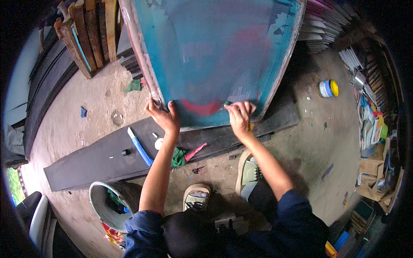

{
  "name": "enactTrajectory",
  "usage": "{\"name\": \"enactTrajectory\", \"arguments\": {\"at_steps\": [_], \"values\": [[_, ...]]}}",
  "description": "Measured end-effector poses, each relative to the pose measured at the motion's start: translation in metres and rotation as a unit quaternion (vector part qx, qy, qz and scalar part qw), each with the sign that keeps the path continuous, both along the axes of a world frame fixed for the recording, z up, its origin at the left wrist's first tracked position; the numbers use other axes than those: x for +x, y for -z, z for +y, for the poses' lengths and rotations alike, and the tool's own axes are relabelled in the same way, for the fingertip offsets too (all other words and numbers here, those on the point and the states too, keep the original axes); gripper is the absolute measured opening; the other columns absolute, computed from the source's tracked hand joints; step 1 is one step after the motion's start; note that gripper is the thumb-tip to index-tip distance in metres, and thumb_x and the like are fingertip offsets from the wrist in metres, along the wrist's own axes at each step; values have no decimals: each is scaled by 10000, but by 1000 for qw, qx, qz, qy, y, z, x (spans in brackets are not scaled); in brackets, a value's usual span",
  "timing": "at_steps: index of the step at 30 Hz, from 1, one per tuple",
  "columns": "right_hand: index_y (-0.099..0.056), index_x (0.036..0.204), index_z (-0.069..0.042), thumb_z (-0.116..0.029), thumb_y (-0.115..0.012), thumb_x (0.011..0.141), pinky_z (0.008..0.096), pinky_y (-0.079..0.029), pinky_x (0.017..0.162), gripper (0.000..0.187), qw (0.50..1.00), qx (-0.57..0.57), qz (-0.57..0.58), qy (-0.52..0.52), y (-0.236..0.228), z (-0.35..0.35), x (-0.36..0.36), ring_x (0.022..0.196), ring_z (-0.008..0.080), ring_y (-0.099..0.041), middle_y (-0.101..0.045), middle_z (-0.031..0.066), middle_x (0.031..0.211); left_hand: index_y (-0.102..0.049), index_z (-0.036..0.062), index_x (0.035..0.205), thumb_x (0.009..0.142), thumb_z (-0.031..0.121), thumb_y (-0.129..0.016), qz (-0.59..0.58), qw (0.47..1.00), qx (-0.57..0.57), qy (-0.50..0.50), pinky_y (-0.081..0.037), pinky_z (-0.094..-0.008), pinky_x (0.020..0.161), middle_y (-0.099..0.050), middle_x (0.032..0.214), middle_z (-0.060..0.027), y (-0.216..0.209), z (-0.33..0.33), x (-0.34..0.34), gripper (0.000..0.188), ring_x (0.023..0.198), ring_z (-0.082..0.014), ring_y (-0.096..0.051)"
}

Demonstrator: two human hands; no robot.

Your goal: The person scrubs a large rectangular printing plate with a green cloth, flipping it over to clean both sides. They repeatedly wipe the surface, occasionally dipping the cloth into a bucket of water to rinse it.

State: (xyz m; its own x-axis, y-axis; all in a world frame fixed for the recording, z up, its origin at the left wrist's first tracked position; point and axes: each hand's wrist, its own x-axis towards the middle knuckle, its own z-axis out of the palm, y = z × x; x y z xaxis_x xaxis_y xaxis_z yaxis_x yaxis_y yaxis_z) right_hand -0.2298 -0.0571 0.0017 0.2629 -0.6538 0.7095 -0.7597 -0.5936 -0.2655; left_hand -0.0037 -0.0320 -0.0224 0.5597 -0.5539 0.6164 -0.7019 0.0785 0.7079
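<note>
A large screen-printing frame (202,51) leans in front of me, its teal mesh stained with blue and a dull red patch. My left hand (162,117) grips the frame's lower left corner, fingers on the outer edge and thumb on the face. Close to the lower right of the mesh, my right hand (239,114) is closed in a pinch on a small dark green cloth scrap (226,103). The scrap lies against the mesh beside a curved red smear (200,107). Most of the scrap is hidden by my fingers.
A dark board (99,159) lies under the frame, with a blue-handled knife (140,146) and a green rag (177,158) on it. A bucket (98,202) stands at lower left, a yellow-topped paint tin (328,88) at right. Wooden frames (86,34) lean at upper left.
</note>
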Motion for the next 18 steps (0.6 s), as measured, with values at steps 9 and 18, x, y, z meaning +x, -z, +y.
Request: {"name": "enactTrajectory", "arguments": {"at_steps": [9,18], "values": [[-606,767,-163,-110,-645,716,345,-302,755,83,989,-36,122,-72,4,-8,-12,788,152,-489,-531,-23,753,-294,7,1274,790,330,-597,-6,1000,16,-13,-349,-435,854,-366,1095,-214,-4,0,-2,656,992,-368,-410],[-611,840,-161,-120,-599,687,403,-306,804,159,988,-33,139,-62,5,-7,-7,852,161,-503,-546,-18,824,-301,18,1278,761,279,-637,-2,1000,4,-7,-359,-421,838,-372,1078,-196,-4,-3,-5,670,957,-353,-421]]}}
